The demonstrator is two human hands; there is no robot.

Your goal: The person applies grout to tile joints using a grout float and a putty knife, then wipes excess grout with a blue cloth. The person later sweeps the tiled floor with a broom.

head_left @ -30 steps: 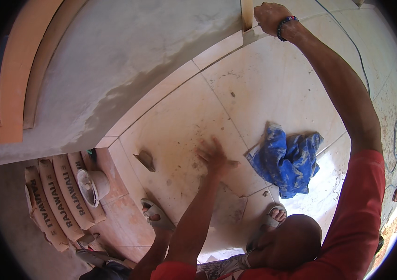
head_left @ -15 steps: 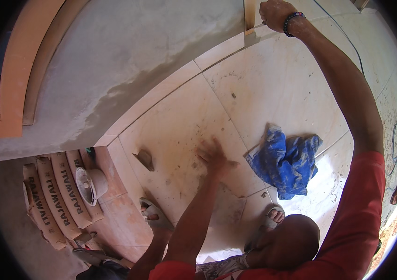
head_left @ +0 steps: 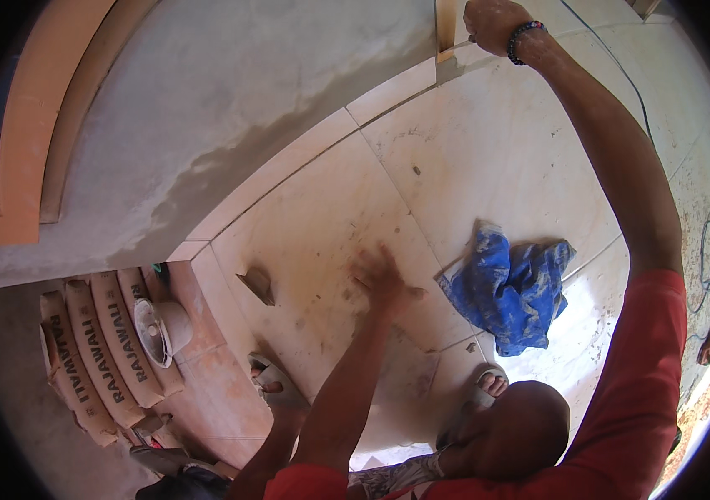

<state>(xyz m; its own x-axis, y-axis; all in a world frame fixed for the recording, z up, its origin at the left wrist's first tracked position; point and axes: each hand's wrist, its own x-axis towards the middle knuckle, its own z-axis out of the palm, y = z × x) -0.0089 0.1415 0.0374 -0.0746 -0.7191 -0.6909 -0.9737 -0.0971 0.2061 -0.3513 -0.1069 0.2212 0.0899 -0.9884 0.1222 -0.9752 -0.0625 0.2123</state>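
Our left hand [head_left: 384,279] lay on the tile [head_left: 313,217], fingers splayed wide, gripping nothing. Our right hand [head_left: 496,29] was curled beside the post [head_left: 446,25]; we could not tell its hold. Left of both hands, the bucket [head_left: 175,323] sat beside the sacks [head_left: 103,350]; contents were unclear.

The bare left hand [head_left: 384,282] lies splayed over the pale tiled floor [head_left: 480,158], left of a crumpled, dirt-smeared blue cloth [head_left: 513,292]. The right hand [head_left: 496,29], its wrist in a dark beaded bracelet [head_left: 516,43], curls near an orange-brown wooden post [head_left: 446,29]. Brown paper sacks [head_left: 109,358] lie beside a round whitish container [head_left: 173,325].
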